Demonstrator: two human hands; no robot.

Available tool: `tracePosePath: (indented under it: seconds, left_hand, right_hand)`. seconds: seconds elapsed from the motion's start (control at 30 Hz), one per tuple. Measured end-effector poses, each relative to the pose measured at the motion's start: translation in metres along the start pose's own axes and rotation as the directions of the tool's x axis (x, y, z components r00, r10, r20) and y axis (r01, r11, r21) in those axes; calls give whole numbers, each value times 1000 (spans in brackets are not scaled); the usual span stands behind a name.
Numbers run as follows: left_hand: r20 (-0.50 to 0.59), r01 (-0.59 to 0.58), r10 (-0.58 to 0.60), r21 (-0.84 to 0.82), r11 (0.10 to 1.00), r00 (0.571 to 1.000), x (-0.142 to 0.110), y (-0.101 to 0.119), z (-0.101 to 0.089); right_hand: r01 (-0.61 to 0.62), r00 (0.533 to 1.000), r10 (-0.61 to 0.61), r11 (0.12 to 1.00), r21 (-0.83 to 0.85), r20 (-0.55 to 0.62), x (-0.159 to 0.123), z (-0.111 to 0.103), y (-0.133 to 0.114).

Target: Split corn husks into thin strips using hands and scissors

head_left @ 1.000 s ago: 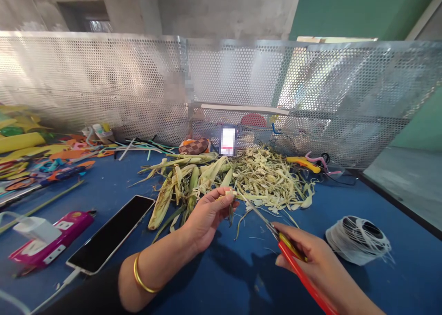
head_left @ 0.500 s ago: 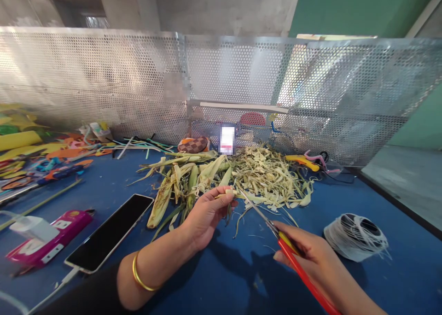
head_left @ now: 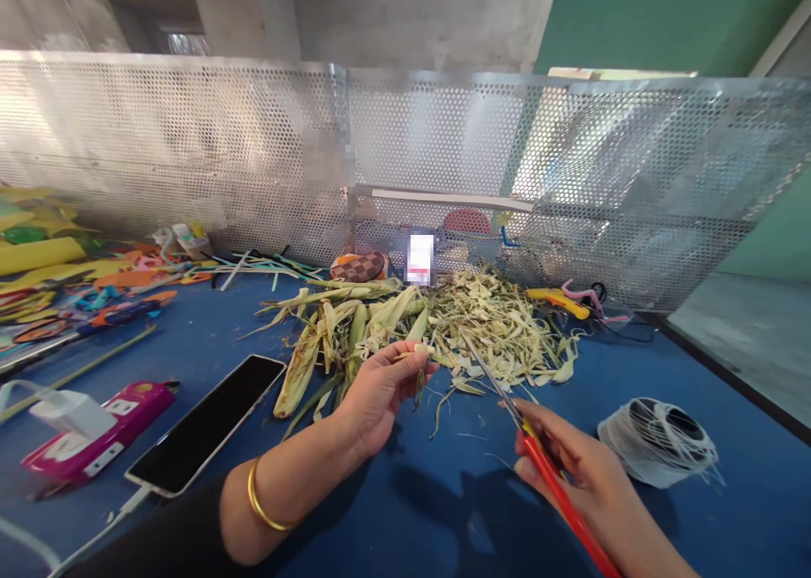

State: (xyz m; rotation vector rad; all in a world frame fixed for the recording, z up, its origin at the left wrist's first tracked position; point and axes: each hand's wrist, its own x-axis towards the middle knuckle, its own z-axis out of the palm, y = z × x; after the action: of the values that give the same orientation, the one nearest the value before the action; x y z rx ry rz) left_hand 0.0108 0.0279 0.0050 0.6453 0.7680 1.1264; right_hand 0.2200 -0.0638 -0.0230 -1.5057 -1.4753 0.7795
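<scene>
And there it was, a small husk piece [head_left: 422, 349], up in front of the heap and just above the desk [head_left: 355, 536], pinched between the thumb and fingers of the left hand [head_left: 386, 392]! A dark, thin bit hung below those fingers; whether it belonged to the same piece could not be told.

Over on the other side, the right hand [head_left: 576, 455] had its fingers wrapped round the red handles of the scissors [head_left: 540, 458]. The blades pointed up and away, their tips over the near edge of the shreds [head_left: 507, 333], apart from the left hand, and looked close to shut.

So, which step was this? It looked like snipping, piece by piece, with the hands between cuts. Another cut would call for opening the blades, bringing them left across that gap and meeting the husk piece beyond the fingertips, with the left hand steady and its thumb well clear.

Behind the left hand sprawled the long husks [head_left: 301, 375], right up beside the shreds. Out to the right sat a spool [head_left: 659, 443] wound with white string, near the right hand but untouched. To the left, a phone [head_left: 206, 426] lay dark-screened, its cable plugged in, beside a pink socket block [head_left: 136, 409].
</scene>
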Motion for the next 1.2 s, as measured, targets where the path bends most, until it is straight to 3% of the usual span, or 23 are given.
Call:
tracePosePath:
  seconds: [0.17,0.37,0.53,0.87,1.03,1.2]
  left_hand:
    - [-19,-50,51,34,998,999,0,-4,0]
    - [-51,-93,94,23,995,994,-6,-6,4]
    - [-34,-71,70,-27,997,997,-7,-11,3]
    - [20,58,-56,-99,993,998,-8,-20,2]
    - [29,87,-84,-114,990,996,-7,-21,2]
    - [46,102,-98,-113,988,994,-6,-21,2]
  right_hand:
    - [-40,993,31,996,78,110,-7,11,-6]
    - [57,989,-29,978,-200,142,-3,16,-18]
    - [162,987,-155,915,-370,51,-1,20,-13]
    - [214,977,-201,906,-365,74,-2,25,-9]
    - [241,969,-213,925,-294,123,-3,26,-4]
    - [259,966,-242,905,-337,94,-4,26,0]
